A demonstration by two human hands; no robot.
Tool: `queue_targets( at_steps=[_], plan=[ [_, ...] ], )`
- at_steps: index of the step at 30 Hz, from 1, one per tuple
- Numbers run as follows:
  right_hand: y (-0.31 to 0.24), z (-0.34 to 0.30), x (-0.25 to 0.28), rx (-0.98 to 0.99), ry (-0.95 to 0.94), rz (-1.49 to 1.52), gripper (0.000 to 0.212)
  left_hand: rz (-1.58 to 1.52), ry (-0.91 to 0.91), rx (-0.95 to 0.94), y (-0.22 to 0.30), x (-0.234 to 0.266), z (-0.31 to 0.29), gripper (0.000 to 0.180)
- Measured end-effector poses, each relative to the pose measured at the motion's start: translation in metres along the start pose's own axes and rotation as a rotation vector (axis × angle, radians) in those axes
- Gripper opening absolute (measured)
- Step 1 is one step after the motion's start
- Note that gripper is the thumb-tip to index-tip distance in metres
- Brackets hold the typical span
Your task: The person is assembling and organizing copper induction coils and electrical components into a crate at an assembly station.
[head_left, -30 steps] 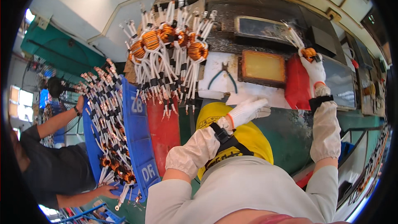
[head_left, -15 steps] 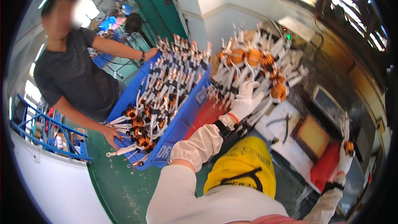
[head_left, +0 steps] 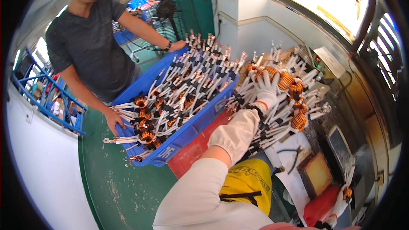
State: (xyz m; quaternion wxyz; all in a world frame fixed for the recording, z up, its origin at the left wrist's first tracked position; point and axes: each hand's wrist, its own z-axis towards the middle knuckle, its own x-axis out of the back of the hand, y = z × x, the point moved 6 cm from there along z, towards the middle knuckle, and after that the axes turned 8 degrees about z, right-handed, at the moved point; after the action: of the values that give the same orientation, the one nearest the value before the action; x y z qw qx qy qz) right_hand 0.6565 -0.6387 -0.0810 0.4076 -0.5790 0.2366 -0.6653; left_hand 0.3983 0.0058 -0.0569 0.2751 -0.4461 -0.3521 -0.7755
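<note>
My left hand (head_left: 267,89), in a white glove, reaches forward over a pile of copper-wound ring coils with white leads (head_left: 286,81). Its fingers are spread and lie against the pile. Low on the right, my gloved right hand (head_left: 339,206) is closed around a single copper coil (head_left: 347,194), whose white leads point upward. The fingertips of that hand are partly hidden. To the left of the pile, a blue crate (head_left: 194,128) is packed with similar coils and leads. A person in a dark shirt (head_left: 96,38) grips the crate with both hands.
Beneath the crate shows a red surface (head_left: 200,139). Pliers (head_left: 294,158), a square tray with tan contents (head_left: 316,174) and a dark flat panel (head_left: 339,142) lie on the bench at right. A box with a green light (head_left: 329,61) sits behind the pile. Green floor (head_left: 102,179) spreads at left.
My left hand has moved farther forward onto the coil pile, its fingers now spread. The view has shifted, and my right hand with its coil appears lower. The person still holds the crate.
</note>
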Motion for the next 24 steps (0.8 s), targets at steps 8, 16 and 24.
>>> queue_targets(
  at_steps=[8, 16, 24],
  plan=[
    [-0.012, -0.002, 0.006, -0.069, -0.003, -0.203, 0.040, -0.064, 0.101, 0.042, -0.002, -0.005, -0.005, 0.092],
    [0.011, 0.005, 0.007, -0.015, -0.088, 0.028, 0.042, -0.014, 0.175, 0.005, 0.001, -0.012, -0.004, 0.086],
    [-0.009, 0.010, 0.000, -0.068, -0.038, -0.165, 0.046, -0.093, 0.261, 0.029, -0.008, -0.007, -0.002, 0.084]
  ],
)
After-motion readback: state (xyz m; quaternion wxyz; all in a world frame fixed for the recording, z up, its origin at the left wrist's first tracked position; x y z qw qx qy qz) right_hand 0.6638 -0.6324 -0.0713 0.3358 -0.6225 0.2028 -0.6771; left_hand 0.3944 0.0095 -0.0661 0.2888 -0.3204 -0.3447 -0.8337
